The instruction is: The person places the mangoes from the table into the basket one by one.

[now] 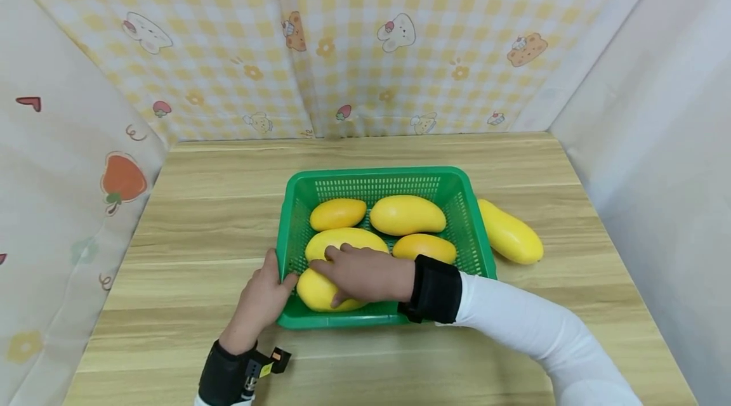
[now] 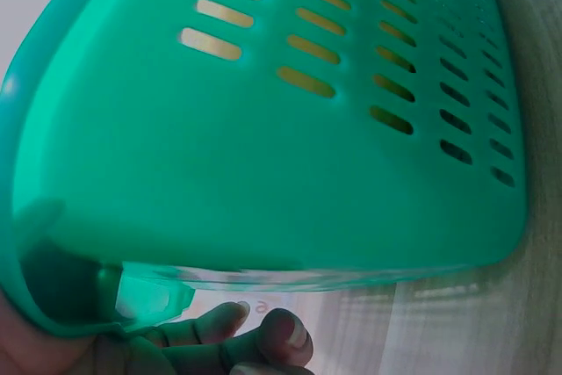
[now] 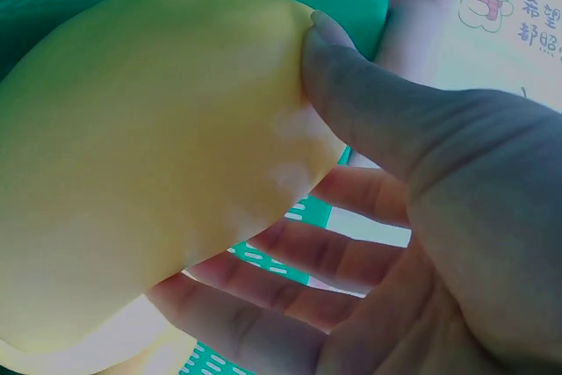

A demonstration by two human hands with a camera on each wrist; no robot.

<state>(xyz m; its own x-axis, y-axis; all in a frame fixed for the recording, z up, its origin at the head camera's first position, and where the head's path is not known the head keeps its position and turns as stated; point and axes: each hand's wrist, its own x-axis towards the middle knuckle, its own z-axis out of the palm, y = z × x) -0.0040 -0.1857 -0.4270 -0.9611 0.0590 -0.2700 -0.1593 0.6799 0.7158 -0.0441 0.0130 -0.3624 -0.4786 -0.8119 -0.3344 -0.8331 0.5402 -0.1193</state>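
A green plastic basket [image 1: 377, 172] with slotted walls holds several yellow mangoes. My left hand [image 1: 259, 298] grips its left rim near the front corner. In the left wrist view the fingers [image 2: 279, 340] curl below the rim, beside the slotted wall. Reaching in from the right, my right hand [image 1: 365, 273] holds the front-left mango [image 1: 320, 292]. The right wrist view shows the thumb on one side of that mango [image 3: 158, 147] and the fingertips along its other side. Just behind it lies another mango [image 1: 345, 241], partly covered by the right hand.
Farther back in the basket are a small mango [image 1: 338, 214] and a larger one [image 1: 407, 215]; an orange-yellow mango [image 1: 424, 247] lies at the right. Outside, one mango [image 1: 511, 233] rests on the wooden table [image 1: 200, 203] against the basket's right side. A checked cloth [image 1: 342, 76] hangs behind.
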